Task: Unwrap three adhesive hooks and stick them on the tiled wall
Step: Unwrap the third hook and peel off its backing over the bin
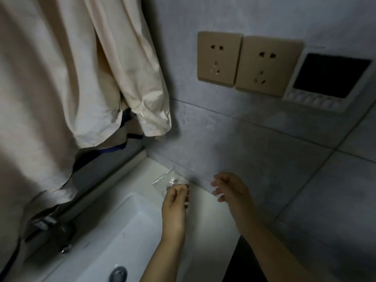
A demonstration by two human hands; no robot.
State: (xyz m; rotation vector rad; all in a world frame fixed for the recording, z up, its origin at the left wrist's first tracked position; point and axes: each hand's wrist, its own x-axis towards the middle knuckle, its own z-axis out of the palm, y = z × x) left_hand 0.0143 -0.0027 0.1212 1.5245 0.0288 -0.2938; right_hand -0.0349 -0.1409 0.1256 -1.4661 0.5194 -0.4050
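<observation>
Two hands over a white basin's back corner, beside grey tiled wall (234, 143).
Left hand (176, 200) pinches crinkly clear hook packet (169, 180) on the basin rim (154, 165); right hand (232, 190) hovers, fingers loosely spread, holding nothing.

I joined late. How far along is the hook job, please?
Done: nothing visible; no hook shows on the tiled wall. In hand: the left hand pinches the clear wrapped packet on the sink ledge; the right hand hovers open. Left: unwrapping and sticking all three hooks.
</observation>
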